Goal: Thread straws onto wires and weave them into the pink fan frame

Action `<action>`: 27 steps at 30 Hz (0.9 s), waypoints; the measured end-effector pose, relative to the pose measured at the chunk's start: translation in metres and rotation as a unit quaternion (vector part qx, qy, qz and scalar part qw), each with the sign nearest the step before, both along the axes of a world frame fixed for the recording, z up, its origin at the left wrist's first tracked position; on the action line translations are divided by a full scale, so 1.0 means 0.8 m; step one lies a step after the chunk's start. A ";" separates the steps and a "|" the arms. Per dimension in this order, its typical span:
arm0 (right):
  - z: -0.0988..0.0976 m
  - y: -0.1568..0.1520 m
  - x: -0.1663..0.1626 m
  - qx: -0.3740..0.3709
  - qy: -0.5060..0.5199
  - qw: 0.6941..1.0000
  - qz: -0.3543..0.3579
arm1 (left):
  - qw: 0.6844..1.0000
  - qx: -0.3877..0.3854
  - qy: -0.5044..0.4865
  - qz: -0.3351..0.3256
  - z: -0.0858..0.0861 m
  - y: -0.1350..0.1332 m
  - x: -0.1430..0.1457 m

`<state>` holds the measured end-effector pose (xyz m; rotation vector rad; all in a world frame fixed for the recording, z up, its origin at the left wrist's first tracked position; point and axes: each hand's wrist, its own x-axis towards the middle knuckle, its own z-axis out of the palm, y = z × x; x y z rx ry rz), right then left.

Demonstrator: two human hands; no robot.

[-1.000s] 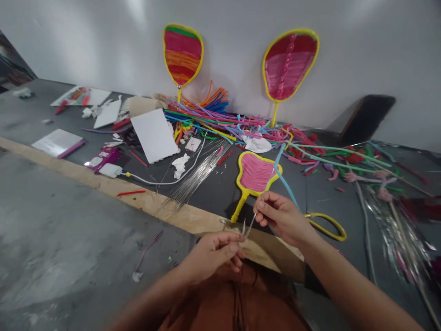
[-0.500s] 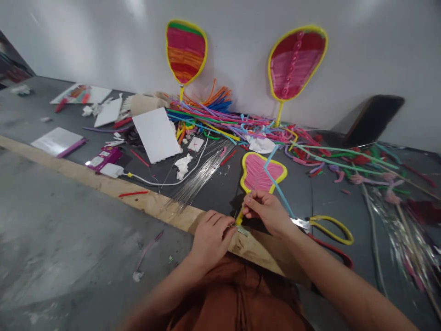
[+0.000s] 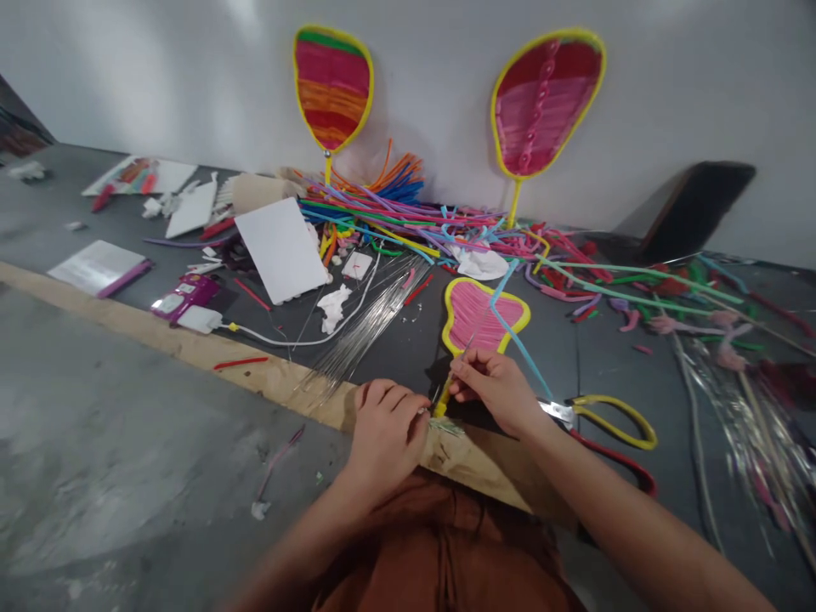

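Observation:
My right hand [image 3: 494, 387] is closed in a pinch on a thin wire, whose fine end shows above the fingertips. Close beside it, my left hand [image 3: 390, 425] has its thumb and fingers pressed together; what it pinches is too small to make out. Beneath and beyond the hands lies a pink, yellow-edged butterfly-shaped fan [image 3: 478, 310], its yellow handle [image 3: 441, 406] running between them. A bent light-blue pipe cleaner [image 3: 519, 344] crosses the fan. Scissors [image 3: 605, 416] with yellow and red handles rest beside my right wrist.
Thin metal wires [image 3: 373, 319] lie left of the fan. A heap of coloured pipe cleaners [image 3: 408, 208] stretches along the wall. Two finished-looking fans [image 3: 335, 89] lean there, with a dark phone [image 3: 698, 212] at right. A white card [image 3: 280, 251] and a cable [image 3: 280, 342] sit at left.
The view has shifted slightly. Both hands stay in nearly the same place by the fan's handle; the left fingers have moved a little.

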<state>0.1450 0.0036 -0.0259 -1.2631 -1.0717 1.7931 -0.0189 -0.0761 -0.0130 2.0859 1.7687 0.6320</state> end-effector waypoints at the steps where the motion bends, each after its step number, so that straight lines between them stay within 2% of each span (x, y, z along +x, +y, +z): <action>1: -0.001 0.000 0.000 0.001 -0.001 1.000 -0.004 | 1.000 -0.003 0.007 -0.003 0.001 0.000 0.000; 11: 0.002 0.002 -0.001 0.003 0.006 1.000 -0.007 | 0.999 -0.031 0.008 -0.004 0.000 0.005 0.003; 21: 0.001 0.001 -0.001 0.005 0.013 1.000 0.015 | 0.997 -0.066 0.026 -0.037 0.005 0.017 0.004; 27: 0.000 0.002 -0.002 0.014 0.024 0.999 0.025 | 0.996 -0.078 0.033 -0.026 0.007 0.027 0.009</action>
